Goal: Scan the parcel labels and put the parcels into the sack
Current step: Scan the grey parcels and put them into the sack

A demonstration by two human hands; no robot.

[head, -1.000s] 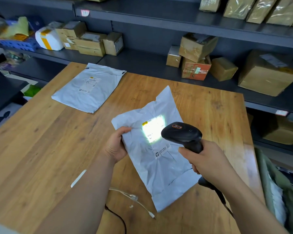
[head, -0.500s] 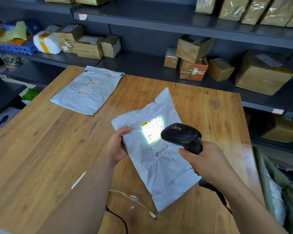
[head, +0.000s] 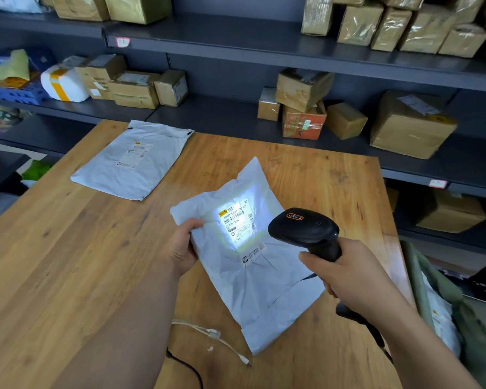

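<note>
A crumpled grey mailer parcel (head: 253, 287) lies tilted over the wooden table (head: 68, 262), its left edge gripped by my left hand (head: 181, 248). My right hand (head: 345, 269) grips a black handheld scanner (head: 303, 228) aimed at the parcel's label (head: 237, 223), which is lit by a white beam. A second grey mailer parcel (head: 132, 161) lies flat at the table's far left, untouched. The olive-green sack (head: 443, 301) stands open past the table's right edge, with a white parcel inside.
A white cable (head: 211, 335) and a black cord (head: 188, 369) lie on the table near my left forearm. Dark shelves (head: 236, 119) behind the table hold several cardboard boxes. The scanner's cord hangs below my right wrist.
The light on the label has dimmed so the print is now readable. The scanner has drawn slightly back and to the right. Both hands keep their grip.
</note>
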